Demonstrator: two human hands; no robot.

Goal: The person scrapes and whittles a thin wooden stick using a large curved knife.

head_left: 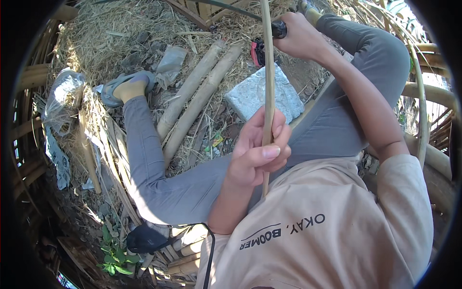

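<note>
Here bamboo strip stands upright.

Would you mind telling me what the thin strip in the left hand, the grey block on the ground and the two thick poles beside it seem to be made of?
The thin strip looks like split bamboo: pale tan, matt and straight. The grey block seems to be stone or concrete, with a rough, speckled face. The two thick poles look like dry bamboo or similar stems, dusty beige and cylindrical. The left hand grips the strip.
</note>
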